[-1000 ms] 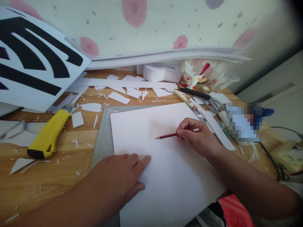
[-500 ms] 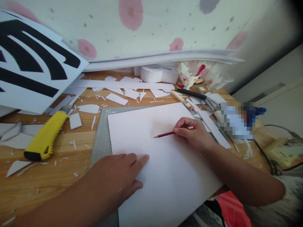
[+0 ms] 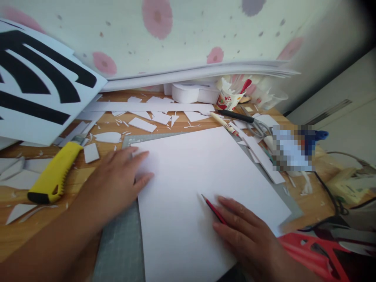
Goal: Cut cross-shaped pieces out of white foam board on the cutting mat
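A large white sheet point(image 3: 182, 176), blank on its visible face, lies over a grey-green cutting mat point(image 3: 120, 239). My left hand point(image 3: 122, 172) rests at the sheet's upper left edge, thumb and fingers apart, slightly blurred. Lower on the sheet, my right hand point(image 3: 243, 227) lies palm down with its fingers stretched out. Tucked under and between those fingers is a red and black pencil point(image 3: 214, 209), its sharpened tip pointing up and left, with most of its rear part hidden by the hand.
A yellow utility knife point(image 3: 55, 172) lies left on the wooden table point(image 3: 79, 178). White offcuts point(image 3: 142, 124) are scattered behind the sheet. Scissors point(image 3: 243, 118), a cream-coloured pen-like tool point(image 3: 225, 123) and a paper cup point(image 3: 229, 98) are back right. A black-patterned white board point(image 3: 38, 113) leans at left.
My left hand has moved from mid-sheet up and left to the sheet's edge. My right hand has come down towards me with the pencil, its fingers now laid out flatter.
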Motion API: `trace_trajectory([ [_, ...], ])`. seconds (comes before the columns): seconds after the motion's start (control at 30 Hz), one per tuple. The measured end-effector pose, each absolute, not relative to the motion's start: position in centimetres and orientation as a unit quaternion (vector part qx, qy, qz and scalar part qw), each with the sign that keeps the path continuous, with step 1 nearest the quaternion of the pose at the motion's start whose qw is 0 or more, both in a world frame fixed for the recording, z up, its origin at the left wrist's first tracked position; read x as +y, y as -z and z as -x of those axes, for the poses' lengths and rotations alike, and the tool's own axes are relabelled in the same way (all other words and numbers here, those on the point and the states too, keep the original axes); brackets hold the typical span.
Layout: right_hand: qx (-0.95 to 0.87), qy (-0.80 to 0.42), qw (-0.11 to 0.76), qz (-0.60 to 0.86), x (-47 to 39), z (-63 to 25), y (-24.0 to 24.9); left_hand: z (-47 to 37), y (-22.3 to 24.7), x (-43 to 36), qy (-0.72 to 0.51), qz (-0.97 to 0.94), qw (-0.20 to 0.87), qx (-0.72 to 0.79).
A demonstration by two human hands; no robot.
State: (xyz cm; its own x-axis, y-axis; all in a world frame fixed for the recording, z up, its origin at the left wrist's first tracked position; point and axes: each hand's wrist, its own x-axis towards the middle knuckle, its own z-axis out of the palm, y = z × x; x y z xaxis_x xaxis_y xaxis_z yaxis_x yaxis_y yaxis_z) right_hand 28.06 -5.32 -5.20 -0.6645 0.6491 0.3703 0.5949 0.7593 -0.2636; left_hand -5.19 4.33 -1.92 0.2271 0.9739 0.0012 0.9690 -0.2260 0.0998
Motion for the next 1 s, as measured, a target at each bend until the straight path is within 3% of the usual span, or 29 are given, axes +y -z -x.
trace_trajectory([
  [0.2, -0.921, -0.018, 0.229, 0.315, -6.5, -27.9, 4.7, 6.8, 2.7, 6.9, -0.028, -0.760, 0.036, 0.648],
  [0.33, -0.919, -0.009, 0.249, 0.306, -7.4, -28.0, 4.9, 6.2, 2.0, 6.8, -0.128, -0.712, 0.054, 0.689],
  [0.47, -0.905, 0.033, 0.291, 0.308, -8.5, -27.9, 6.6, 4.7, -0.4, 5.6, -0.426, -0.575, 0.291, 0.635],
  [0.53, -0.892, 0.065, 0.321, 0.310, -8.8, -27.6, 7.6, 3.8, -1.5, 4.6, -0.498, -0.493, 0.419, 0.577],
  [0.67, -0.869, 0.118, 0.361, 0.318, -8.9, -27.1, 8.6, 2.0, -1.5, 2.2, -0.467, -0.433, 0.551, 0.539],
  [1.0, -0.858, 0.068, 0.407, 0.308, -8.8, -27.1, 6.0, 0.6, 0.4, -0.2, -0.449, -0.423, 0.588, 0.524],
])
